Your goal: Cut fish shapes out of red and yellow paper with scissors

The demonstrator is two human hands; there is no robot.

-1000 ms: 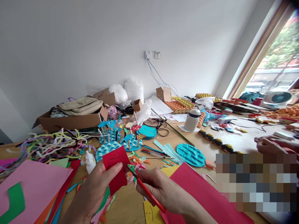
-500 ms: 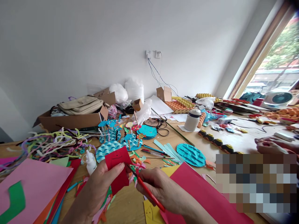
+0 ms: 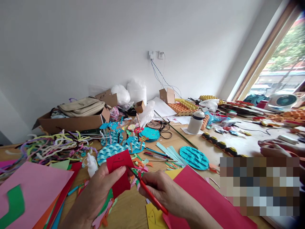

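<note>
A piece of red paper (image 3: 121, 184) with a dark drawn outline on its upper part is pinched in my left hand (image 3: 105, 186), thumb on its face. My right hand (image 3: 160, 192) is closed around red-handled scissors (image 3: 152, 196), whose blades meet the paper's right edge. How far apart the blades stand is hard to make out. Under my right wrist lies a large red sheet (image 3: 202, 194), with yellow paper (image 3: 153, 216) bearing a drawn outline beside it. Colourful paper scraps (image 3: 107, 208) lie below my left hand.
At left are pink paper (image 3: 35, 184), a white glue bottle (image 3: 91, 165) and a heap of pipe cleaners (image 3: 59, 148). Ahead stand blue wavy discs with paper fish (image 3: 138, 130), a blue disc (image 3: 194, 158) and a white jar (image 3: 195, 122). Another person's hands (image 3: 274, 148) are at right.
Very little differs. Both hands keep their hold on the red paper and the scissors, and the view has shifted very slightly.
</note>
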